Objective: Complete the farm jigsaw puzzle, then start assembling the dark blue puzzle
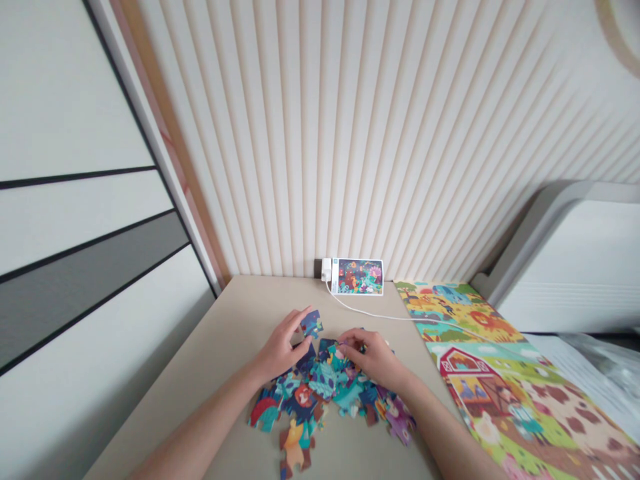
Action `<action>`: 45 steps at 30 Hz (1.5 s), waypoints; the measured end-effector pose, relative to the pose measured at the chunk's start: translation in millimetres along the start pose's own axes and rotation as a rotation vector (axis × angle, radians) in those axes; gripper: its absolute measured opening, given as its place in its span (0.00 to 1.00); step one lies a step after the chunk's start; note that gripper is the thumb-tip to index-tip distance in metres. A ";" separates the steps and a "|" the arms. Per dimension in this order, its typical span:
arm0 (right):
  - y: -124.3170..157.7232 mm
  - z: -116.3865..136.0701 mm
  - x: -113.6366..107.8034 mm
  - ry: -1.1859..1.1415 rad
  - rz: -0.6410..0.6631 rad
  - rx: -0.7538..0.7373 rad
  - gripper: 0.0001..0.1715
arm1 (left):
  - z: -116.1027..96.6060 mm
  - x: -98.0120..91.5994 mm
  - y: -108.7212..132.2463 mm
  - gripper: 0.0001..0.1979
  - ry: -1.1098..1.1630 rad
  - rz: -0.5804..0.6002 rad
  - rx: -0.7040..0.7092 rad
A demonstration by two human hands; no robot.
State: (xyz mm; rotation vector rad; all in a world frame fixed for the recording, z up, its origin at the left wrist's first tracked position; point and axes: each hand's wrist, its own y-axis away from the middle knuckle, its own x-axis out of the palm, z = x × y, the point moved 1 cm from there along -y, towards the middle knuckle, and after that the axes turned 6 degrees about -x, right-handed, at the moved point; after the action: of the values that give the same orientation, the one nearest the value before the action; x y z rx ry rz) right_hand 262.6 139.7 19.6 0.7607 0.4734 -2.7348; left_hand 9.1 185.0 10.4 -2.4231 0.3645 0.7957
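Observation:
My left hand (284,341) pinches a dark blue jigsaw piece (312,323) between thumb and fingers, held above the far left edge of a loose heap. The heap of jigsaw pieces (323,380) is mostly blue, teal and purple, and several pieces overlap one another. Over its far right side, my right hand (369,350) has its fingers curled down among the pieces; whatever is at its fingertips is too small to make out. A yellow and brown piece (296,445) lies nearest to me at the front of the heap.
A picture card (358,277) in similar colours leans on the ribbed wall behind the table (200,393). Beside it sits a white plug (327,269), whose cable (370,313) runs right. Assembled animal (453,310) and farm (530,407) puzzles lie at right.

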 end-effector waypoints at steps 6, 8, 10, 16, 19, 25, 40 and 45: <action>-1.4 3.6 -1.6 0.114 -0.031 -0.142 0.07 | 2.8 2.5 1.8 0.31 -0.014 0.048 0.006; -2.4 6.4 -2.7 0.125 -0.059 -0.180 0.07 | 3.2 3.2 2.8 0.31 -0.006 0.078 0.005; -2.8 9.0 -3.5 0.131 -0.064 -0.193 0.09 | 3.4 4.0 4.2 0.32 0.002 0.109 0.006; -0.5 17.8 -2.9 0.103 -0.003 -0.221 0.14 | 0.3 6.3 7.6 0.33 0.008 0.194 0.048; 0.8 21.3 -2.1 0.077 0.019 -0.209 0.13 | -3.9 6.0 7.8 0.33 0.024 0.221 0.065; 2.2 20.5 -1.0 0.057 0.009 -0.184 0.10 | -5.8 4.9 8.1 0.32 0.045 0.205 0.078; 1.6 20.0 -0.3 0.085 0.008 -0.157 0.09 | -4.4 8.0 9.7 0.30 0.051 0.209 0.082; 2.7 17.8 -0.2 -0.020 0.004 -0.112 0.12 | 4.7 10.2 11.4 0.33 0.035 0.156 0.053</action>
State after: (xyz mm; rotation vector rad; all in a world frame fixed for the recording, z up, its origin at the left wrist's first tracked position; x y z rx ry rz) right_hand 255.7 130.5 33.5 0.7038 0.6144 -2.6835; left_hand 10.3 177.8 -3.8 -2.3839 0.5868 0.8003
